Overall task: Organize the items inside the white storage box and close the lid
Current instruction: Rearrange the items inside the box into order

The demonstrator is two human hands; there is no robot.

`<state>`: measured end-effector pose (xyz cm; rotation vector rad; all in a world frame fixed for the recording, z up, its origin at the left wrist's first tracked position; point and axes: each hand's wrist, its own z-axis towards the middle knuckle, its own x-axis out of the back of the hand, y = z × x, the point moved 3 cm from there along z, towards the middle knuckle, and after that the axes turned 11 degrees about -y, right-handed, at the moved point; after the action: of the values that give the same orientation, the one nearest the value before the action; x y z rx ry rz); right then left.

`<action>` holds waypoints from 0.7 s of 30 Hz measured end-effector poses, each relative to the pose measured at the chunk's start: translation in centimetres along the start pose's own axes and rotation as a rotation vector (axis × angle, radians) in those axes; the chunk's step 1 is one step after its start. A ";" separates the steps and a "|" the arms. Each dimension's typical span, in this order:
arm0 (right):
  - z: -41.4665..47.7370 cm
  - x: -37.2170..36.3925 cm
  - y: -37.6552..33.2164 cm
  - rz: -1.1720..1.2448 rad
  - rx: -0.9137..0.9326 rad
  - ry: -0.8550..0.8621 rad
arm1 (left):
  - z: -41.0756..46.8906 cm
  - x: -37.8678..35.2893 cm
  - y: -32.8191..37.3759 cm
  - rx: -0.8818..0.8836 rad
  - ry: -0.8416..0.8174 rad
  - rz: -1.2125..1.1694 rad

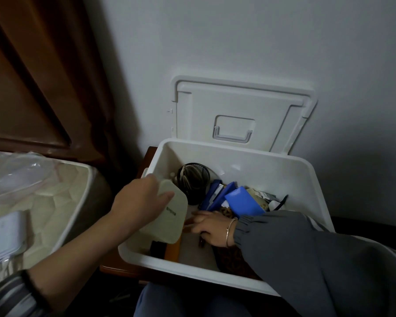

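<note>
The white storage box stands open on a small wooden stand, with its lid leaning upright against the wall behind it. My left hand grips a pale flat rounded-corner case and holds it tilted over the box's left side. My right hand, in a grey sleeve with a bracelet, reaches down to the box floor; what its fingers touch is hidden. Inside lie a black mesh pen cup, a blue stapler, a blue packet and an orange flat item.
A mattress with clear plastic and a white device lies to the left. A brown wooden headboard rises at the back left. The grey wall is right behind the box. My knees are just below it.
</note>
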<state>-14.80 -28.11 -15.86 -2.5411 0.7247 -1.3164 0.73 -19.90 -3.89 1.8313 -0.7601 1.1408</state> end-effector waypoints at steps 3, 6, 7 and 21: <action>-0.3 -0.1 0.9 -0.139 0.011 -0.005 | -0.2 -1.8 0.9 -0.008 -0.116 0.060; -0.2 -0.2 1.1 -0.207 0.030 0.043 | 0.0 -4.0 1.8 -0.016 -0.252 0.129; -0.2 -0.3 1.3 -0.242 0.033 0.056 | 0.0 -4.6 2.1 -0.008 -0.273 0.145; -2.6 -1.1 2.8 -0.675 0.101 -0.037 | 0.3 -7.8 3.7 0.075 -0.304 0.337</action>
<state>-18.35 -29.80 -16.22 -2.8203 -0.2437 -1.4106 -5.34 -21.46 -9.90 2.0171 -1.2548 1.1204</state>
